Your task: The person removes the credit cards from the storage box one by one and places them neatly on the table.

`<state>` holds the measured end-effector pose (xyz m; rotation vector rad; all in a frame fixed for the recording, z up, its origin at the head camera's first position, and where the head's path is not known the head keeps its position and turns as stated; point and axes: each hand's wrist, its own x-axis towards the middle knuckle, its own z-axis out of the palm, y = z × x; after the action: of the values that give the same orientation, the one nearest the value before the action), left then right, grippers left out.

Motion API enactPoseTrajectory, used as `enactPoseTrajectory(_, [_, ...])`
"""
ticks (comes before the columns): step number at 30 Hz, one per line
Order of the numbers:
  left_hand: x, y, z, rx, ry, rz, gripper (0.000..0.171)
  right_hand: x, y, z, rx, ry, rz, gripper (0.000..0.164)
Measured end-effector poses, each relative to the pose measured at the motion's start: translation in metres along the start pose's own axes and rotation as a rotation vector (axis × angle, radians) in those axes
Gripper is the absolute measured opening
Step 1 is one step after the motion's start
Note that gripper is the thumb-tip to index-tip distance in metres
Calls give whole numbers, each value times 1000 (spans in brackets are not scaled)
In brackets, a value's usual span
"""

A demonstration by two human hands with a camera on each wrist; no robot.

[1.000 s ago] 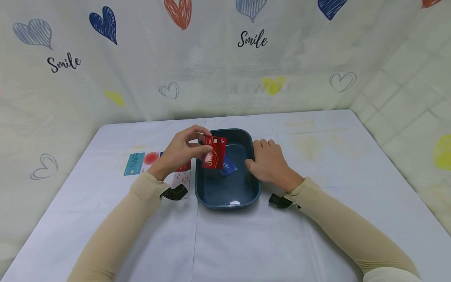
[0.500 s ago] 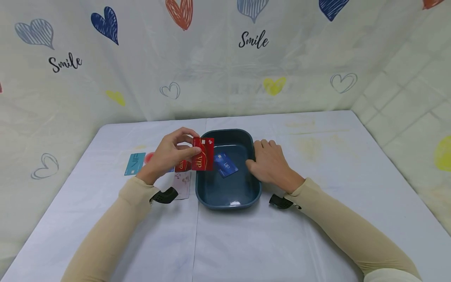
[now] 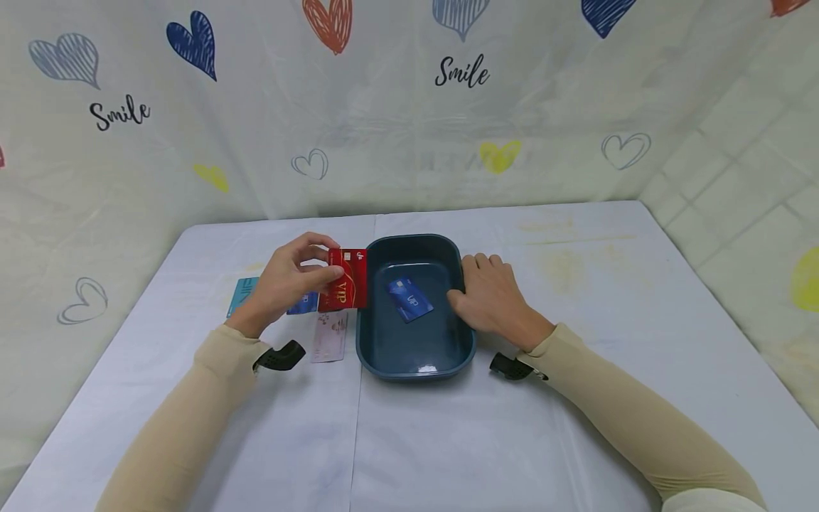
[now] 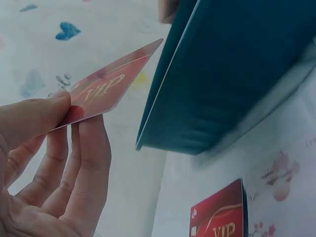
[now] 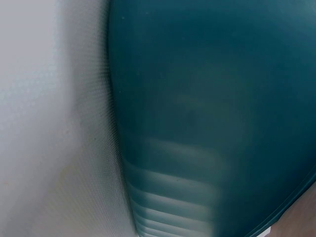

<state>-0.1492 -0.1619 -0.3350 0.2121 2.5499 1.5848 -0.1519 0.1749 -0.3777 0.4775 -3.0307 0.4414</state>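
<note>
My left hand (image 3: 281, 284) pinches a red VIP card (image 3: 352, 277) between thumb and fingers, held up beside the left rim of a dark blue-green tray (image 3: 416, 355). In the left wrist view the same red VIP card (image 4: 103, 89) is tilted above the table, apart from the tray. My right hand (image 3: 495, 295) grips the tray's right rim, its thumb over the edge. Inside the tray lies a blue VIP card (image 3: 409, 300). A second red VIP card (image 4: 219, 212) rests on the table beside the tray, mostly covered by the held card in the head view.
Left of the tray lie a pale floral card (image 3: 329, 339), a blue card (image 3: 303, 304) and a teal card (image 3: 241, 293), the last two partly hidden by my left hand. A white cloth covers the table (image 3: 576, 427); a heart-printed sheet (image 3: 384, 114) hangs behind.
My left hand has moved left with the red VIP card, from above the tray to beside its left rim. The blue VIP card in the tray came into full view. The right hand stays put.
</note>
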Motion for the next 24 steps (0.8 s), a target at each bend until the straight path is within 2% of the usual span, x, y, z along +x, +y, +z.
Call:
enactPoseTrajectory(11, [-7, -13, -19, 21, 6, -65, 50, 0, 0, 1, 14, 2, 0, 33])
enactPoseTrajectory(16, [-12, -18, -28, 66, -14, -105, 52, 0, 0, 1, 15, 5, -1, 33])
enactPoseTrajectory(24, [-21, -31, -45, 72, -28, -144, 51, 0, 0, 0, 19, 12, -4, 31])
